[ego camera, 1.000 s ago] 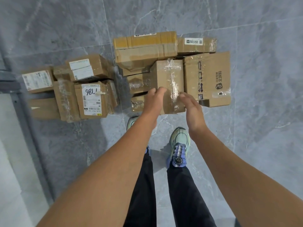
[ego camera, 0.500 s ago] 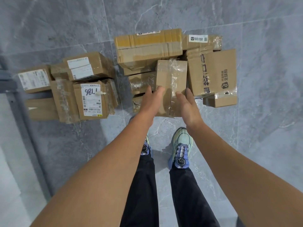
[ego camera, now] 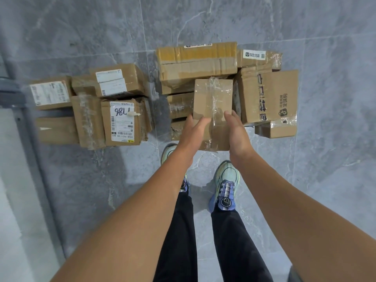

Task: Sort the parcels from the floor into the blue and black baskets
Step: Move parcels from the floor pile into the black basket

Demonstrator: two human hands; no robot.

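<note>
With left hand (ego camera: pixel 194 133) and right hand (ego camera: pixel 237 132) flanking the taped box (ego camera: pixel 212 98), fingers straight (none curled round it), squeeze evenly and lift straight up.

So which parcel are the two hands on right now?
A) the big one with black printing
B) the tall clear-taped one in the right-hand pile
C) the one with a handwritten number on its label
B: the left hand and the right hand flank the near end of the tall clear-taped box, fingers touching it.
</note>
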